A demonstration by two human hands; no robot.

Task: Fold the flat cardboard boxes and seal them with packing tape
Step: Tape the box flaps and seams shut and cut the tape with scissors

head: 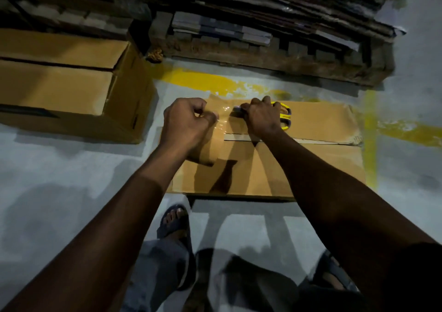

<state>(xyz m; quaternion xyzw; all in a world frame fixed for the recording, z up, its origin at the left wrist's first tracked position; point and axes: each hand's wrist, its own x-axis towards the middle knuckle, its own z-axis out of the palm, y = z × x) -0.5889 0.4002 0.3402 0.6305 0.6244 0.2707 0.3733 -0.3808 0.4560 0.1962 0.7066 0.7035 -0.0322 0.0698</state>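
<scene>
Two bare forearms reach out over a grey concrete floor in a dim storeroom, where a person stands in dark sandals. At the back, a tall stack of flat cardboard sits on a wooden pallet. To the left stands a closed carton with its top flaps folded in. The cardboard box being worked on stands on the floor just ahead of the feet, partly over a worn yellow floor marking. Its two top flaps are folded down and meet in a seam running left to right. The left hand is above the box's far left corner, its grip pinched on the end of a strip of clear packing tape. The tape stretches to the right hand, whose grip is clamped round a yellow-and-dark tape dispenser over the far flap.
</scene>
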